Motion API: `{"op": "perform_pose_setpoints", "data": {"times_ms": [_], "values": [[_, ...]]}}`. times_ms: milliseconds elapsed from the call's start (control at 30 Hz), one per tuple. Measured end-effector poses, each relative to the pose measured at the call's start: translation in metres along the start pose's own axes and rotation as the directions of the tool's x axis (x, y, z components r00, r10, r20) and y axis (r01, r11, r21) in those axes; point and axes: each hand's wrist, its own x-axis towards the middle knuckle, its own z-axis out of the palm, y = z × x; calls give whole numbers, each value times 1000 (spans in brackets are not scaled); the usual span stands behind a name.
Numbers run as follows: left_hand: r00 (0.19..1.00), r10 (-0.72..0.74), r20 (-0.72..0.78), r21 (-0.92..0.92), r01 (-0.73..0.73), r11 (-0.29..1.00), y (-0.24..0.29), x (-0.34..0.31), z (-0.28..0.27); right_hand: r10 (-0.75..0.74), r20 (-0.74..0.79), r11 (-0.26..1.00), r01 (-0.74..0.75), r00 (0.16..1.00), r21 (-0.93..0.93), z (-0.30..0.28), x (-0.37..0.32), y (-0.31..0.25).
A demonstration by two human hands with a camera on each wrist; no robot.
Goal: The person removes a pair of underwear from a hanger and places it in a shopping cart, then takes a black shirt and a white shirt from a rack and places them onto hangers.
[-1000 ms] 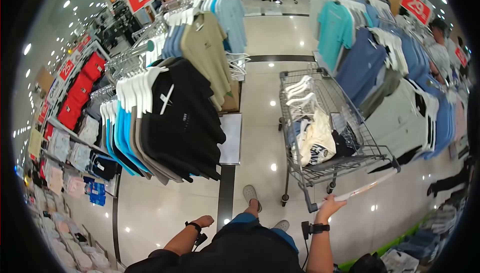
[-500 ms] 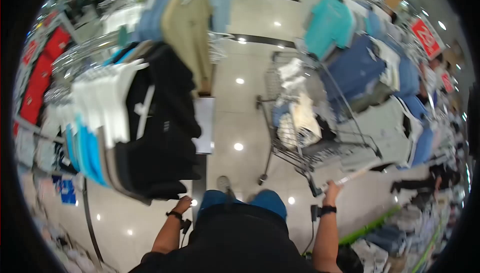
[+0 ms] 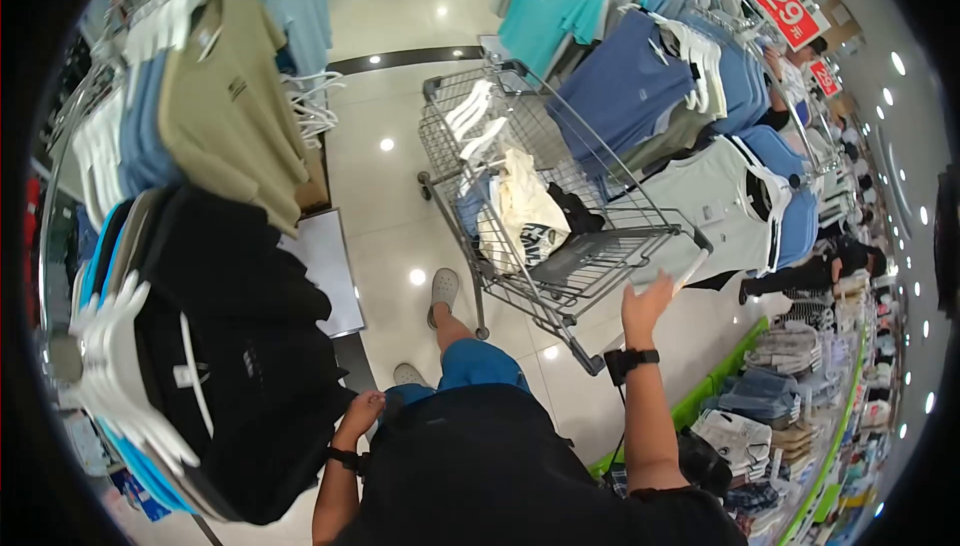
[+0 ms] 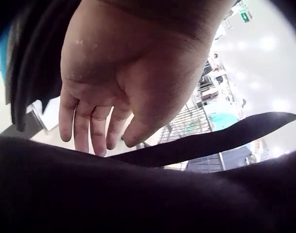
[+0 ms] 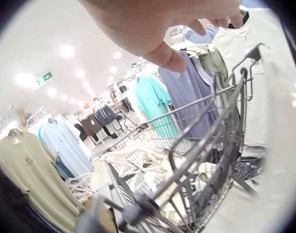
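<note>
My right hand (image 3: pixel 648 308) is at the push handle (image 3: pixel 688 268) of a wire shopping cart (image 3: pixel 575 260). In the right wrist view its fingers are loosely extended and the thumb (image 5: pixel 169 57) stands apart, not wrapped round the bar. Inside the cart lie a cream printed garment (image 3: pixel 525 201), dark clothes (image 3: pixel 573 208) and white hangers (image 3: pixel 470 111). My left hand (image 3: pixel 363 414) hangs beside the blue shorts (image 3: pixel 480 366), near the hem of black T-shirts (image 3: pixel 240 346) on a rack. Its fingers (image 4: pixel 82 126) hang relaxed, holding nothing.
Olive (image 3: pixel 225 106) and black shirts line the left. Turquoise (image 3: pixel 555 1), blue (image 3: pixel 630 86) and grey shirts (image 3: pixel 705 206) hang beyond the cart. Folded clothes (image 3: pixel 760 396) fill a green-edged display at right. A white board (image 3: pixel 325 271) lies on the floor.
The view has turned right, shifting racks and cart leftward. The right hand has loosened from its grip on the cart handle. The left hand stays low beside the body, now nearer the black shirts.
</note>
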Motion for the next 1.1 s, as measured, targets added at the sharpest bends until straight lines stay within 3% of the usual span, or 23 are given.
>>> {"op": "perform_pose_setpoints", "data": {"times_ms": [67,167,267,333,400,467,533,600,667,700,800,833,867,933,967,1033,1100], "values": [[999,6,40,-126,-1,992,22,29,-8,-13,50,994,8,999,106,22,34,-18],[991,-109,72,-326,127,937,41,82,-31,-29,246,947,-53,969,317,63,81,-41],[981,-185,-58,-145,175,974,83,124,-59,109,445,864,-306,889,399,149,119,-38],[964,-248,-97,-101,239,966,118,143,-79,154,638,781,-489,755,390,204,141,-38],[968,-236,-84,-62,231,971,136,166,-95,192,816,643,-698,546,315,226,159,-59],[963,-254,-86,13,256,967,186,179,-110,251,862,702,-696,441,151,320,159,-40],[961,-264,-79,50,269,962,226,193,-122,409,876,822,-521,255,-232,314,173,-80],[963,-264,-56,70,268,961,267,209,-131,538,780,800,-488,322,-350,380,136,-62],[976,-219,-13,143,219,965,307,231,-140,557,794,797,-424,243,-430,402,114,-58],[983,-185,13,147,181,972,324,248,-144,585,774,797,-345,241,-495,384,115,-75],[995,-57,76,211,40,977,388,308,-142,476,827,869,-306,298,-390,403,100,-67],[994,23,107,216,-46,975,402,332,-138,389,848,919,-222,360,-327,398,97,-68],[984,88,157,197,-118,973,423,356,-128,260,859,960,-214,441,-180,381,101,-69],[944,216,250,228,-274,934,463,405,-101,-8,886,950,-272,463,151,360,116,-55],[915,270,299,281,-355,892,480,426,-88,-125,860,948,-195,496,250,320,136,-61],[853,353,385,312,-480,820,488,469,-64,-156,785,862,-306,599,405,217,171,-90],[782,388,488,395,-594,701,495,498,-39,-183,749,713,-439,637,547,133,195,-120]]}}
